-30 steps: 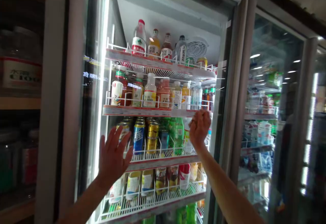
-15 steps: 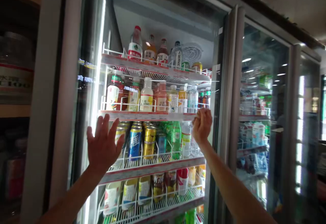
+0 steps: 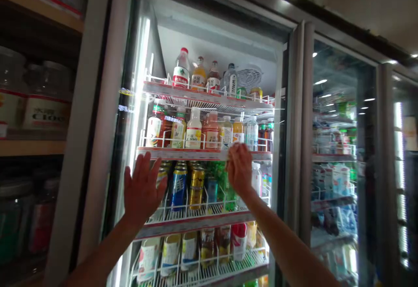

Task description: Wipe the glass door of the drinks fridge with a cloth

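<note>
Centrally, one glass door (image 3: pixel 202 30) of a lit drinks cooler, upright before wire shelves, both hands raised at it. Left hand (image 3: pixel 143 187): fingers spread and straight, nothing seen in it, near the door's left side; contact with the glass cannot be told. Right hand (image 3: pixel 240 169): fingers bent and bunched, tips hidden; how tightly they close, or on what, cannot be told; it partly covers a green bottle (image 3: pixel 229 195). Behind the glass: red-capped bottle (image 3: pixel 181 71), top shelf; white-capped bottle (image 3: pixel 193 128), second; blue can (image 3: pixel 178 189) beside gold can (image 3: pixel 196 189), third.
</note>
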The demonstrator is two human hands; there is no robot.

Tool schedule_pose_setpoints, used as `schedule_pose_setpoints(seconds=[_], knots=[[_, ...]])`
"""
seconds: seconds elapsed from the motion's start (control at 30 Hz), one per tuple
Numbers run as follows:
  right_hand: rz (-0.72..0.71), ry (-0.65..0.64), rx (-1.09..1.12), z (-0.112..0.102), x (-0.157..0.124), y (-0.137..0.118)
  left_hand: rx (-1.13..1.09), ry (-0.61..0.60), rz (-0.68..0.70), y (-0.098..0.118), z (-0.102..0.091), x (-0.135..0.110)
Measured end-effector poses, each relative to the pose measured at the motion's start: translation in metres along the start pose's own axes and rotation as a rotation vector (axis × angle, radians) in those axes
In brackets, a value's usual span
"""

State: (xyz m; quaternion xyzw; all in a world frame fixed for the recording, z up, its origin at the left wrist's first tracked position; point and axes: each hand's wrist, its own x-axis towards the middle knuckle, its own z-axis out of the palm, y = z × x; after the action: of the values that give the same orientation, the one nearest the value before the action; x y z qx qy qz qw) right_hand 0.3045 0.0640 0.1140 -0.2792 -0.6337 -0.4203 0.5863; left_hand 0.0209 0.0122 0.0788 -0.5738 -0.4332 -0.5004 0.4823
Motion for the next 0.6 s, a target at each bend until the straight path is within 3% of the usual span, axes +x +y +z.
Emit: schedule_pose_setpoints(seconds=[0.1,0.17,0.23,0.3,0.37,0.5,0.6], knots=[[-0.215,-0.094,-0.034,0.003,-0.009,-0.017,-0.004,0.004,0.002,0.000,0.000,0.000],[-0.107,-0.022,-0.082,0.000,-0.007,-0.002,-0.002,0.003,-0.001,0.000,0.000,0.000],[0.106,0.126,-0.140,-0.001,0.000,0.016,0.001,0.007,0.003,0.000,0.001,-0.001],[0.220,0.221,-0.160,0.004,0.008,0.018,0.003,0.016,0.009,-0.001,0.001,-0.001],[0.171,0.204,-0.130,0.013,0.010,-0.003,-0.004,0.022,0.008,-0.001,0.002,-0.001],[-0.129,-0.005,-0.052,0.023,0.000,-0.053,-0.045,0.017,-0.015,-0.001,0.002,-0.001],[-0.095,-0.007,-0.069,0.015,0.000,-0.035,-0.072,0.017,-0.027,-0.001,0.002,-0.002]])
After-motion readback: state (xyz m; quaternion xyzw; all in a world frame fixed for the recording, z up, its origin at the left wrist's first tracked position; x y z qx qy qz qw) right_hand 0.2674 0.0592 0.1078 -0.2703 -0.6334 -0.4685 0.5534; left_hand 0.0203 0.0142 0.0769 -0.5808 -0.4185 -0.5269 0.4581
